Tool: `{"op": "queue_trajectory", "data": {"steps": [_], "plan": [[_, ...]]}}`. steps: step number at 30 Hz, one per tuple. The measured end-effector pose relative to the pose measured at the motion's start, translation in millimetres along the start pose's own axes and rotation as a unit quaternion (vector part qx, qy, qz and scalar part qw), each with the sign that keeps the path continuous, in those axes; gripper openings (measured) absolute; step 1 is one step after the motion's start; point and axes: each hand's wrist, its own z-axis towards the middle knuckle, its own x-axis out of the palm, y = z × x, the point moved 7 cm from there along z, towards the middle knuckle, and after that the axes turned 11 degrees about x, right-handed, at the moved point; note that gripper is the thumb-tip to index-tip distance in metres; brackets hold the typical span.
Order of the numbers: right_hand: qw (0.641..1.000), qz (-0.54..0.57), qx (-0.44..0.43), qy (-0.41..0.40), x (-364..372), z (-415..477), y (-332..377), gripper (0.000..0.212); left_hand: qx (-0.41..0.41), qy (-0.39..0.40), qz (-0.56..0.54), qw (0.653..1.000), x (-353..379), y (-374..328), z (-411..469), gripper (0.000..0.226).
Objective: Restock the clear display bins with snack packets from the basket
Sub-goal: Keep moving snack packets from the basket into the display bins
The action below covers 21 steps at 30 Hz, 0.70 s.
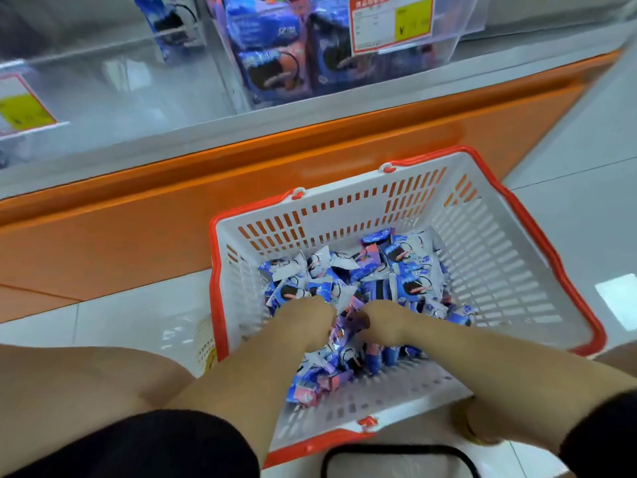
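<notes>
Person crouched over a white slotted plastic shopping basket with a red-orange rim (499, 277), which sits on the pale glossy tiled floor (568, 219), just in front of the orange base panel of the display counter (138, 236). Basket bottom holds a loose heap of small blue, white and pink foil snack packets (406, 270), piled thicker toward the middle and far side, with the near floor of the basket partly bare. Both bare forearms reach down into the heap, hands close together. Left hand (306, 322) is knuckles-up, fingers curled down and clenched round snack packets; fingertips are buried in the pile. Right hand (382, 320) likewise has its fingers curled in and grasps snack packets, thumb side toward the left hand. A bunch of pink-purple packets is squeezed between the two hands. Above the counter edge, a clear acrylic display bin on the right (444, 53) holds several larger blue packets standing upright (272, 46) and carries a red-and-yellow price label (391, 22) on its front. A second clear acrylic bin to the left (103, 74) shows mostly bare wall and has a yellow price tag (22, 108) at its left end. Bare knee at lower left, black shorts. Black loop handle (396, 453) at the bottom edge, near the basket's near rim.
</notes>
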Motion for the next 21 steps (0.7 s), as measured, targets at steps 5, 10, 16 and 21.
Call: {"op": "queue_trajectory", "data": {"steps": [5, 10, 16, 21], "plan": [[0.996, 0.069, 0.044, -0.025, 7.4, 11.6, 5.1, 0.04, -0.006, 0.006, 0.003, 1.0, 2.1, 3.7, 5.2, 0.021], [0.998, 0.055, 0.035, -0.005, 16.6, 3.2, 12.8, 0.039, -0.003, 0.007, 0.023, 1.0, 1.2, 0.9, 4.5, 0.02], [0.999, -0.039, -0.01, 0.012, -24.1, -38.0, 25.2, 0.035, -0.006, -0.002, -0.012, 1.0, -21.5, -4.0, -7.0, 0.021], [0.998, -0.006, -0.064, -0.019, -112.4, -107.4, 27.0, 0.025, 0.023, -0.071, -0.149, 0.986, -88.7, -20.6, -31.1, 0.037]]}}
